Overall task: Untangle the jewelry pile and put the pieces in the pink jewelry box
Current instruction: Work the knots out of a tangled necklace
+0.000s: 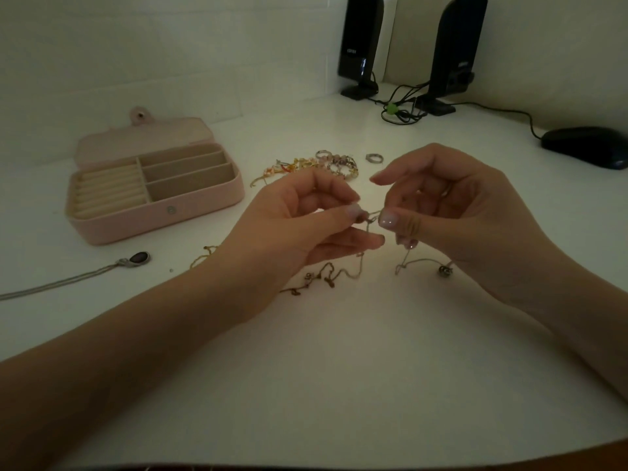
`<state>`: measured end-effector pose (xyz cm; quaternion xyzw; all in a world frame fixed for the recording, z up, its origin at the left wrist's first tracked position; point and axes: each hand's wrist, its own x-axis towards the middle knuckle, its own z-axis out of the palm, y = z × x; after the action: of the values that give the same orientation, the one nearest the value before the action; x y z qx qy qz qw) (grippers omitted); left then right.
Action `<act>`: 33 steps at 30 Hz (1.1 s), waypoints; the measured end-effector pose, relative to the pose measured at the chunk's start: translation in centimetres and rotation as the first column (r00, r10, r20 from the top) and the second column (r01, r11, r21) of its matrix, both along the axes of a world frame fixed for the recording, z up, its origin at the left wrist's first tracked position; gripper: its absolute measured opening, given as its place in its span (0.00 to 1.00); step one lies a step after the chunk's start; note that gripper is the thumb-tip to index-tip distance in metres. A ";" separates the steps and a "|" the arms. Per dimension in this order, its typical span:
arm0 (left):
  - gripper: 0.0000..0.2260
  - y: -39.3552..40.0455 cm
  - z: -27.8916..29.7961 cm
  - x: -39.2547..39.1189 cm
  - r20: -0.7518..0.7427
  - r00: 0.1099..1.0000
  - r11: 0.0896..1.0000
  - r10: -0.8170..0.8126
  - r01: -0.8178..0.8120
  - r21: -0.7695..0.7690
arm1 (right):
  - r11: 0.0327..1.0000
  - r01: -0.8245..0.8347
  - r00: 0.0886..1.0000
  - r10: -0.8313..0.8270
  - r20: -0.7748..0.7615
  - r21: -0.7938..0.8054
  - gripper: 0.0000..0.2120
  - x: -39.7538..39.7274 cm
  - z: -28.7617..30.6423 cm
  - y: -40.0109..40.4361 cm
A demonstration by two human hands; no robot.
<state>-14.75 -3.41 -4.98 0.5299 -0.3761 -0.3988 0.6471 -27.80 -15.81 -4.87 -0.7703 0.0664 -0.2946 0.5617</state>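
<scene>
Left hand (299, 222) and right hand (452, 212) both pinch thin chain (372, 217) above white desk (339, 368); chain ends trail on desk. Pink jewelry box (154, 195) open at left, compartments bare. Jewelry pile (319, 166) behind hands.

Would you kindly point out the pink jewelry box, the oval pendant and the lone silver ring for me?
pink jewelry box (163, 223): head view, on its front wall.
oval pendant (140, 257): head view, on its dark stone.
lone silver ring (374, 158): head view, on its band.

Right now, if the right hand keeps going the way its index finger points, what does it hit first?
Probably the left hand: the right hand points left across a small gap. Depth is unclear.
</scene>
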 end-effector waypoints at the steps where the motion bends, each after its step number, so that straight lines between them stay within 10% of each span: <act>1: 0.03 0.0 0.0 -0.1 0.014 1.000 1.000 0.022 -0.022 -0.016 | 1.000 -0.004 1.000 0.004 -0.010 0.003 0.16 0.0 0.0 0.0; 10: 0.06 0.5 0.2 -0.3 0.260 0.956 0.989 0.136 -0.116 -0.089 | 0.999 0.014 0.996 -0.017 -0.087 -0.033 0.13 -0.1 -0.2 0.1; 33: 0.09 0.6 0.6 -0.4 0.294 0.936 0.979 0.191 -0.160 -0.127 | 0.994 0.035 0.998 -0.039 -0.044 -0.099 0.06 0.0 -0.4 0.8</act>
<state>-15.20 -2.82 -4.34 0.5831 -0.4424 -0.2334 0.6402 -27.79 -14.96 -5.32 -0.8022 0.0789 -0.2901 0.5159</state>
